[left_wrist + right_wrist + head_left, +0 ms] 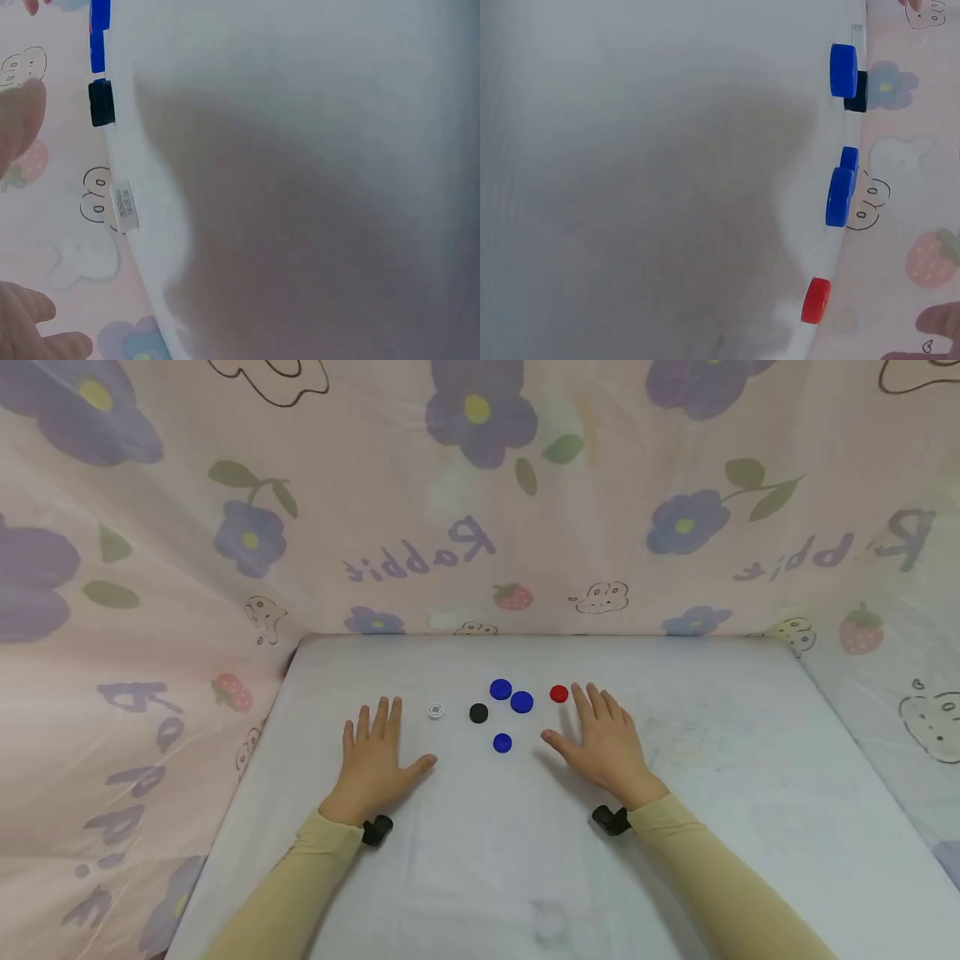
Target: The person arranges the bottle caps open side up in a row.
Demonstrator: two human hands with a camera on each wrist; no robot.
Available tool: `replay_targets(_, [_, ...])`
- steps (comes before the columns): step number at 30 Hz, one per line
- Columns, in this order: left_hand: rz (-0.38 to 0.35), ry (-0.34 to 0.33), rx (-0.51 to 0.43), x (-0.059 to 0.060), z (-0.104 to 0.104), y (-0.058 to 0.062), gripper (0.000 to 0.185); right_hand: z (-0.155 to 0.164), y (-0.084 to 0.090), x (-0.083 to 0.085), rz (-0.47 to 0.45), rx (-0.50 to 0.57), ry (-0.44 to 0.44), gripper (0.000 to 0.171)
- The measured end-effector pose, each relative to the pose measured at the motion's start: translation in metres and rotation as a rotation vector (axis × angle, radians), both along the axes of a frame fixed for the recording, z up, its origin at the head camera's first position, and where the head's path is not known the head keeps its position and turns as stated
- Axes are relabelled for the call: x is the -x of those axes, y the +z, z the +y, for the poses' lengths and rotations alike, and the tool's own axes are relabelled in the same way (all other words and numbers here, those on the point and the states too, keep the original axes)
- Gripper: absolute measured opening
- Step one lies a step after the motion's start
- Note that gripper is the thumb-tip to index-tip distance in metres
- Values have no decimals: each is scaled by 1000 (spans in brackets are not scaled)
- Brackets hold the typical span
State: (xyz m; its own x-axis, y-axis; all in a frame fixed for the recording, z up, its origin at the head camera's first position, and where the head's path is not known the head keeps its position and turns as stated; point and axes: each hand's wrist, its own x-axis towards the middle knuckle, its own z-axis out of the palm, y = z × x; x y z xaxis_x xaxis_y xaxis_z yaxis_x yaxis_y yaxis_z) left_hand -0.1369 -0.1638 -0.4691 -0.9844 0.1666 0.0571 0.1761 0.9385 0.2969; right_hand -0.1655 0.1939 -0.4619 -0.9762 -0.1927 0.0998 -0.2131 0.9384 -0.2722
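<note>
My left hand point(373, 768) is spread with straight fingers at the left of the white tabletop and holds nothing. Nearest to it lies a small white disc point(436, 711), whose side bears tiny print in the left wrist view. My right hand point(603, 745), also spread and holding nothing, has its fingertips close to a red disc point(558, 694). Between the hands are a black disc point(478, 713), two blue discs point(501, 689) side by side at the back, and another blue disc point(502, 743) nearer to me. In the right wrist view the red disc point(816, 301) looks thick.
A white tabletop point(480, 877) carries all the discs. Behind it and at both sides hangs a pink curtain point(390, 502) printed with flowers, strawberries and lettering. Each wrist wears a small black camera, such as the left one point(377, 830).
</note>
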Motion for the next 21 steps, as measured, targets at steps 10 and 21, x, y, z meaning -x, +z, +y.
replay_targets(10, [34,-73,-86,4,11,-5,119,-12,-4,-1,8,119,47,98])
replay_targets(21, [-48,-118,-341,3,34,-2,110,-29,-5,-7,-254,473,32,89])
